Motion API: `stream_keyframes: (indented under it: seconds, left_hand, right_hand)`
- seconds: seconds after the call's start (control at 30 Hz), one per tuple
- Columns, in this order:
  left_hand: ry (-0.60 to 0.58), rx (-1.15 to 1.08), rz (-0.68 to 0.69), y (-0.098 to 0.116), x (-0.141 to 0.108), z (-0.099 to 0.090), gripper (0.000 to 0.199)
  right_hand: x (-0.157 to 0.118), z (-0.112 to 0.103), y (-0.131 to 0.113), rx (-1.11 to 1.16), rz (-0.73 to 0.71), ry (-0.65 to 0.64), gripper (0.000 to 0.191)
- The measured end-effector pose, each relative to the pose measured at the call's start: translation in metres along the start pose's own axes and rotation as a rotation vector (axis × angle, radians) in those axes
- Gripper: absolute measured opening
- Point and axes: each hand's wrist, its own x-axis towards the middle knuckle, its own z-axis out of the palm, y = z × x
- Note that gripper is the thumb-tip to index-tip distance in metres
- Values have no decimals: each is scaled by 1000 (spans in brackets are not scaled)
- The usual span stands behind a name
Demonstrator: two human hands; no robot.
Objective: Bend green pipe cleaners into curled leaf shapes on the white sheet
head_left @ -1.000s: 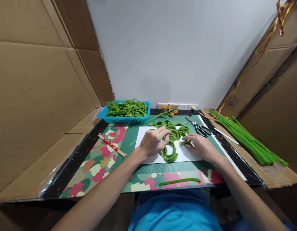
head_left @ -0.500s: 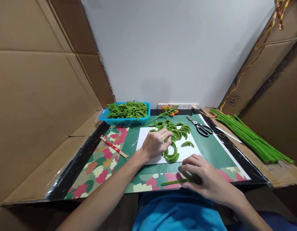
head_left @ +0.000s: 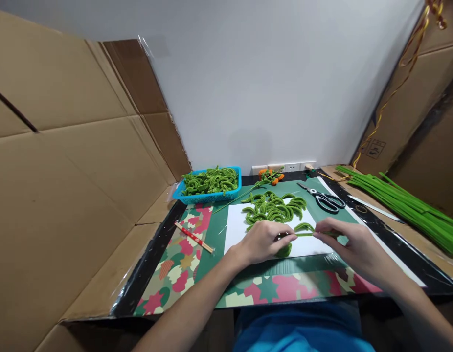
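Note:
Between my two hands a short green pipe cleaner (head_left: 305, 234) is stretched level above the white paper (head_left: 236, 234). My left hand (head_left: 268, 240) pinches its left end between thumb and fingers. Its right end is in the closed fingers of my right hand (head_left: 344, 239). A pile of curved green pipe cleaner pieces (head_left: 272, 208) lies on the paper just beyond my left hand, which hides part of it. One bent piece (head_left: 304, 226) lies apart, right behind the held one.
A blue basket (head_left: 212, 197) heaped with bent green pieces stands at the back left. Chopsticks in a red wrapper (head_left: 193, 237) lie left. Black-handled scissors (head_left: 327, 201), an orange-flowered stem (head_left: 272, 177) and a bundle of long green pipe cleaners (head_left: 406, 205) lie around the mat.
My left hand has left the pile and now grips the pipe cleaner's left end. My right hand has lifted that pipe cleaner from the near edge to above the paper. The view has shifted.

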Motion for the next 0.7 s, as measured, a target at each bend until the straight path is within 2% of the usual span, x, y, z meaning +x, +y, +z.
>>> stream_keyframes:
  seconds: [0.13, 0.23, 0.43, 0.7]
  left_hand:
    - [99, -39, -76, -5, 1, -3, 27]
    - [133, -44, -69, -6, 1, -4, 24]
    - [187, -7, -31, -9, 1, -1, 22]
    - [259, 88, -2, -8, 0, -2, 18]
  right_hand:
    - [-1, -10, 1, 172, 75, 167, 34]
    - [-4, -11, 6, 254, 133, 245, 37]
    - [0, -9, 16, 196, 167, 287, 38]
    - [3, -7, 13, 20, 140, 263, 35]
